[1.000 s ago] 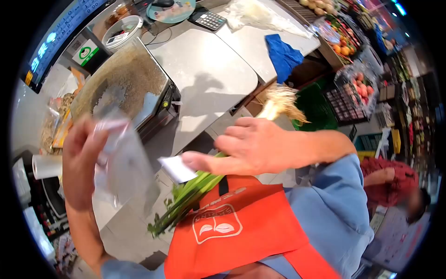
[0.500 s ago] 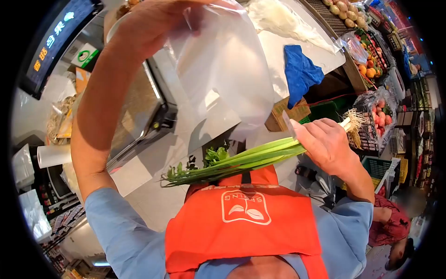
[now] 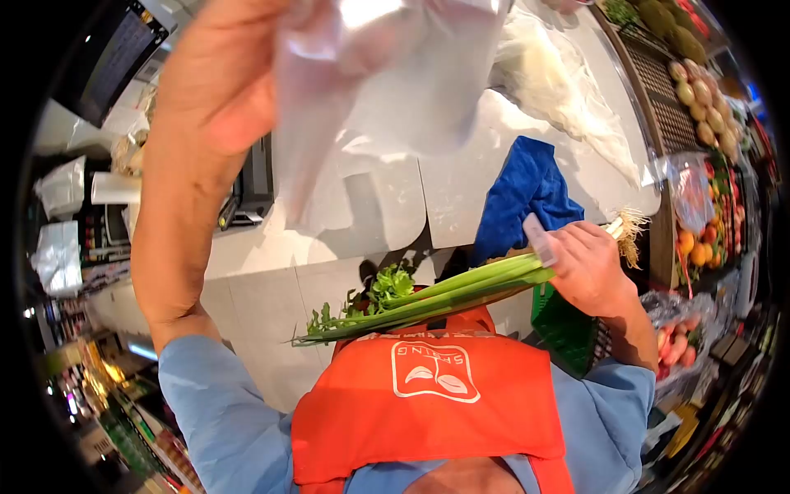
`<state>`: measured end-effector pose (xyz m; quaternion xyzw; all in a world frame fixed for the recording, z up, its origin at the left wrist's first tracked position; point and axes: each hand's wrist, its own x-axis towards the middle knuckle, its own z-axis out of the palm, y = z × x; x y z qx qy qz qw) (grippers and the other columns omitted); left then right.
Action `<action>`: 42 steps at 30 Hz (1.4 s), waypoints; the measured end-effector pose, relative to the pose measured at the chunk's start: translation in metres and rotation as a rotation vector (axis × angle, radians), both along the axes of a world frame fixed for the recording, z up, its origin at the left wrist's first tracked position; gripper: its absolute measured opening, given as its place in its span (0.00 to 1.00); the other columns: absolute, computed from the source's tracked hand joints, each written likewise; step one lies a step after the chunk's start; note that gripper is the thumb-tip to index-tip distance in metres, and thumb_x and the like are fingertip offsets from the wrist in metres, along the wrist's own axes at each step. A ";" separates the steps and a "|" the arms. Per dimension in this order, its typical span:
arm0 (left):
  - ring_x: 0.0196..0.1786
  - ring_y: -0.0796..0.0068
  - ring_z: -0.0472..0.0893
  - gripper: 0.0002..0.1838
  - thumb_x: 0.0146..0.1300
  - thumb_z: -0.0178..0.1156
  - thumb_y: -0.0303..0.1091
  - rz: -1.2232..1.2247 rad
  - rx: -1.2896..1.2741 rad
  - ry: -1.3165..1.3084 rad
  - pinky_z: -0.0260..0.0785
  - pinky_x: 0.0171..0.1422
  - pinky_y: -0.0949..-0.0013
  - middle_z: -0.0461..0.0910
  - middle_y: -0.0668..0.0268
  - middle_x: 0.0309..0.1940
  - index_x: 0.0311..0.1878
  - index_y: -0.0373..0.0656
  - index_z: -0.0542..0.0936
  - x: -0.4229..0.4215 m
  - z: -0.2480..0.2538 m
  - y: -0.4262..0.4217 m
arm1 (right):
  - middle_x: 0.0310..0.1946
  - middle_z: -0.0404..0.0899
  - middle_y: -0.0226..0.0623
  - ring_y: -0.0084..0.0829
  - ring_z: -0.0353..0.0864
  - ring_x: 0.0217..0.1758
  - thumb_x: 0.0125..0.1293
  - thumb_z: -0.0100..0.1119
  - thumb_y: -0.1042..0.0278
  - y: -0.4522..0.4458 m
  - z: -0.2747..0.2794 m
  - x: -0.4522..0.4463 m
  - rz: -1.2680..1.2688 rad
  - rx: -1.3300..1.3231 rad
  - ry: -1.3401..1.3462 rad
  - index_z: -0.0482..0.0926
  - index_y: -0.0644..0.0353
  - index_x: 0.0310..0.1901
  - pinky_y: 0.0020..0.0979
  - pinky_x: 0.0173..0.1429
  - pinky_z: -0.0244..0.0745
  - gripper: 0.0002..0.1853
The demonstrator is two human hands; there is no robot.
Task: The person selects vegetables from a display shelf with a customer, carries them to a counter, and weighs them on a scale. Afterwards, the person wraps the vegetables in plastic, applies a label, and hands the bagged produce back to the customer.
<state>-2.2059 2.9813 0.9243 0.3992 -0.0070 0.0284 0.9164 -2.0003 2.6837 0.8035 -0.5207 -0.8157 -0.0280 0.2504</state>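
Note:
My left hand (image 3: pixel 226 82), blurred and raised at the upper left, grips a clear plastic bag (image 3: pixel 395 90); its fingertips are partly hidden by the film. The bag hangs open-looking and creased above the white counter (image 3: pixel 362 189). In front of my apron, my right hand (image 3: pixel 584 267) is closed round a bunch of green onions (image 3: pixel 469 284). Their white root ends (image 3: pixel 629 235) point right and the tops point left. Leafy green herbs (image 3: pixel 391 284) lie along the bunch. A pale translucent strip (image 3: pixel 539 239) shows at my right thumb.
A blue cloth (image 3: pixel 527 193) drapes over the counter edge beside a heap of pale plastic (image 3: pixel 559 82). Potato-like produce (image 3: pixel 704 107) and orange fruit (image 3: pixel 699 251) sit at right. A green crate (image 3: pixel 564 329) stands below. A screen (image 3: pixel 111 62) is at upper left.
My view has turned and moved nearer the counter. My left hand and the bag have shifted up in view, and the bag looks more bunched. The green onions stay in my right hand.

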 end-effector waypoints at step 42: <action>0.60 0.56 0.75 0.14 0.65 0.60 0.31 0.470 2.031 1.101 0.66 0.65 0.56 0.78 0.59 0.57 0.54 0.48 0.78 -0.138 -0.320 0.052 | 0.35 0.82 0.39 0.43 0.84 0.34 0.44 0.70 0.84 0.143 -0.139 0.004 0.356 -0.289 0.189 0.64 0.62 0.70 0.38 0.37 0.79 0.46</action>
